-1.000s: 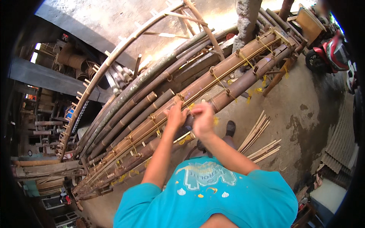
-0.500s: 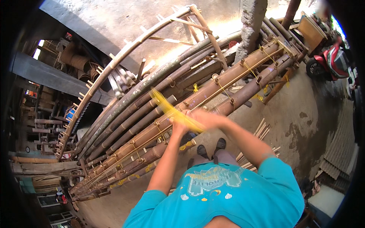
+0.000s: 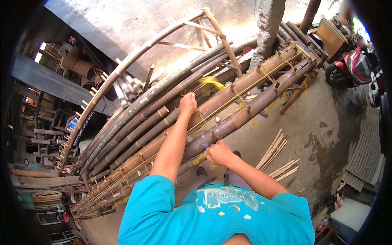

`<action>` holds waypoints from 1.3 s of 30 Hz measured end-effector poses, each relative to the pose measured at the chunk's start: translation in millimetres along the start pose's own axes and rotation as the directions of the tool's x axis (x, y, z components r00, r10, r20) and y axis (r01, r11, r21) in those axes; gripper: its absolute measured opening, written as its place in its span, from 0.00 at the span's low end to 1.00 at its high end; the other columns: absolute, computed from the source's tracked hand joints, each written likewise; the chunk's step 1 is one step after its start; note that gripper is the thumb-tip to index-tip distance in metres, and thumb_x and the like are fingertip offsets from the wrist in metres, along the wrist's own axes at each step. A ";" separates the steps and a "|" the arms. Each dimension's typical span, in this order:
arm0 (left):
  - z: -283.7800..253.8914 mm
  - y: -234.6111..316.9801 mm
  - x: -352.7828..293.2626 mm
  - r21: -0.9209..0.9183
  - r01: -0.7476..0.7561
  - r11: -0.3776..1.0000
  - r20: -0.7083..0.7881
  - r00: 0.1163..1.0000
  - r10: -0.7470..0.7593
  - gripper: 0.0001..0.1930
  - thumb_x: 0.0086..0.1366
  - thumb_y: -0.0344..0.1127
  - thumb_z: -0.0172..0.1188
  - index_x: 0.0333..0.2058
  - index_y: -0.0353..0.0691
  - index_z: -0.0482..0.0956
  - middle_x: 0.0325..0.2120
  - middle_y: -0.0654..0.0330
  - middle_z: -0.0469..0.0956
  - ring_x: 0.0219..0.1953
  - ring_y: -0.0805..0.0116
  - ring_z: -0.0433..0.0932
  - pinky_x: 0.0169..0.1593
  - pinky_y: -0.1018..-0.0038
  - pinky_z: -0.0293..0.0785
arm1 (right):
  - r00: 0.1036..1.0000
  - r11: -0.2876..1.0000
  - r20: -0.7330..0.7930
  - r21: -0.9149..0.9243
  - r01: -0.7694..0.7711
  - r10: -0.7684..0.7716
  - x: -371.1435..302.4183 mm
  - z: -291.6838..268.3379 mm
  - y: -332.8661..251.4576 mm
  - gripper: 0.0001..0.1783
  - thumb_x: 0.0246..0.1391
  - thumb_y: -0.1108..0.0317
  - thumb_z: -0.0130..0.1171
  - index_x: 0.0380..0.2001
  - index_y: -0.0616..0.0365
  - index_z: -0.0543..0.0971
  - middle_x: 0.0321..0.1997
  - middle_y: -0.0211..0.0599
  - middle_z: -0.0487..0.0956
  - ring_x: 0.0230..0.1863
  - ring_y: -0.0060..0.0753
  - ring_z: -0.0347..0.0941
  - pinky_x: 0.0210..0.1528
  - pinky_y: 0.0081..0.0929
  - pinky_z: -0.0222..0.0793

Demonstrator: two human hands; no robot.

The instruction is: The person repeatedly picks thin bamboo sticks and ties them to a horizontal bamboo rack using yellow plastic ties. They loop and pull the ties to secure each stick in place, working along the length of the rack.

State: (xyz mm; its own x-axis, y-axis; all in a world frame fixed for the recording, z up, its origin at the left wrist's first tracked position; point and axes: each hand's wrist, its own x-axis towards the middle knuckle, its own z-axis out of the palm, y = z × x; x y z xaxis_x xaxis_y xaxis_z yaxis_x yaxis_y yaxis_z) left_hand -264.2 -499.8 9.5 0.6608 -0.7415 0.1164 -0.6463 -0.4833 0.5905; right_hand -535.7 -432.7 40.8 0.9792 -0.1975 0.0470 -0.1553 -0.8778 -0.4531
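Note:
My left hand (image 3: 188, 104) is a closed fist above the far side of a long brown bamboo pole (image 3: 250, 77). A loose bunch of yellow plastic twine (image 3: 213, 82) sticks out beyond that fist, with a thin strand leading back to it. Nearer my body, my right hand (image 3: 220, 153) is closed beside a second, darker bamboo pole (image 3: 200, 146), low against its near side. What its fingers grip is too small to make out. Short pegs and yellow lashings join the two poles along their length, and a small round wooden piece (image 3: 217, 119) shows between them.
More bamboo poles (image 3: 134, 136) lie behind, below a curved bamboo frame with pegs (image 3: 122, 67). Split sticks (image 3: 274, 151) lie on the concrete floor to the right. A rough concrete post (image 3: 267, 36) stands at the back, a red motorcycle (image 3: 354, 67) at the far right.
Both hands were together over the poles with a blurred yellow bunch of twine. They have parted: the left went up and away, the right down toward my body. The bunch now hangs beyond the left fist.

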 end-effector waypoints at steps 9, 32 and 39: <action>-165.7 -61.9 -163.0 0.237 0.074 0.969 0.401 0.901 -0.167 0.14 0.68 0.41 0.50 0.45 0.41 0.79 0.45 0.47 0.79 0.51 0.50 0.77 0.53 0.49 0.66 | 0.788 -0.299 0.033 0.935 0.194 0.614 38.5 77.7 -109.2 0.10 0.61 0.61 0.52 0.37 0.54 0.76 0.33 0.31 0.77 0.34 0.29 0.73 0.39 0.30 0.70; -129.9 -107.9 -189.3 0.050 -0.014 0.999 0.131 0.991 0.007 0.16 0.65 0.48 0.50 0.41 0.50 0.83 0.34 0.51 0.82 0.40 0.53 0.78 0.51 0.57 0.55 | 0.942 0.475 -0.310 0.853 0.216 0.129 132.8 -11.3 -104.7 0.27 0.68 0.55 0.44 0.20 0.65 0.73 0.16 0.32 0.71 0.19 0.24 0.65 0.23 0.29 0.62; -141.9 -76.1 -201.2 0.033 0.014 0.999 0.105 0.994 -0.018 0.14 0.70 0.45 0.50 0.40 0.47 0.82 0.28 0.56 0.81 0.33 0.60 0.76 0.54 0.60 0.52 | 0.688 0.663 0.409 0.735 0.141 -0.600 87.0 -69.1 -143.5 0.22 0.58 0.56 0.51 0.20 0.65 0.75 0.21 0.53 0.77 0.25 0.54 0.76 0.34 0.47 0.71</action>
State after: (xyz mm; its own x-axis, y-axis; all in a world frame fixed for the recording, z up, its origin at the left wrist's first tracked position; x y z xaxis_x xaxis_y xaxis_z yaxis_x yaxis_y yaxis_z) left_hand -293.8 -247.8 54.4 0.6283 -0.7777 0.0214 -0.6491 -0.5088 0.5655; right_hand -437.3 -354.2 171.4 0.8201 0.5691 -0.0599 0.1316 -0.2895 -0.9481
